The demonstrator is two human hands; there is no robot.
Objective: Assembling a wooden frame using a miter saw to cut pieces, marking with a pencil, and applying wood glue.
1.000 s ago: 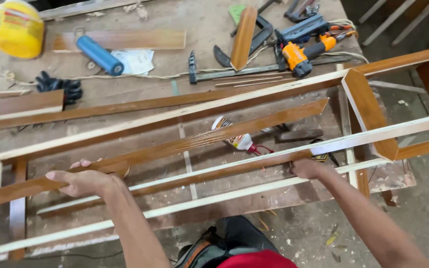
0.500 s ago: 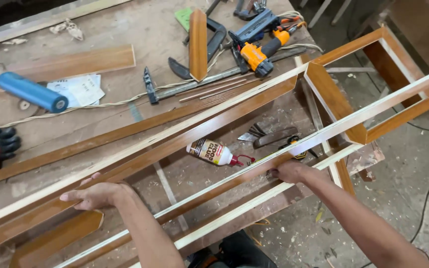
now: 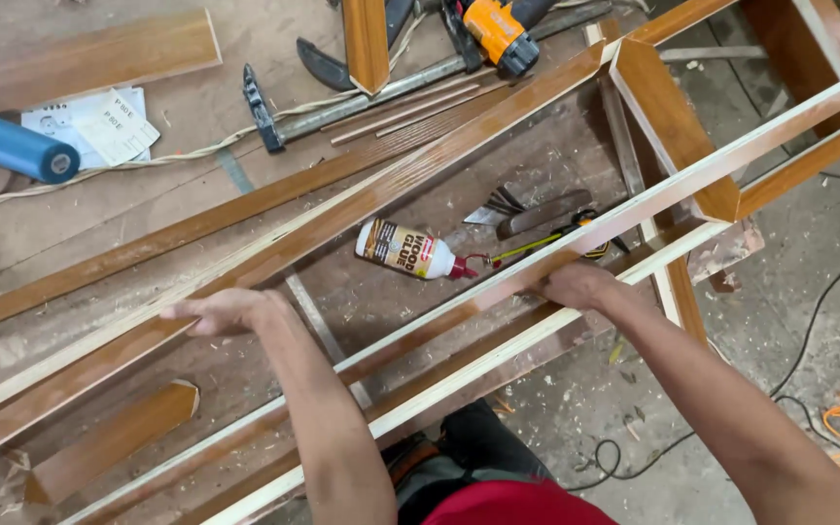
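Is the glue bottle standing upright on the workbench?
No: the glue bottle lies on its side on the workbench, red nozzle pointing right, inside the long wooden frame, apart from both hands.
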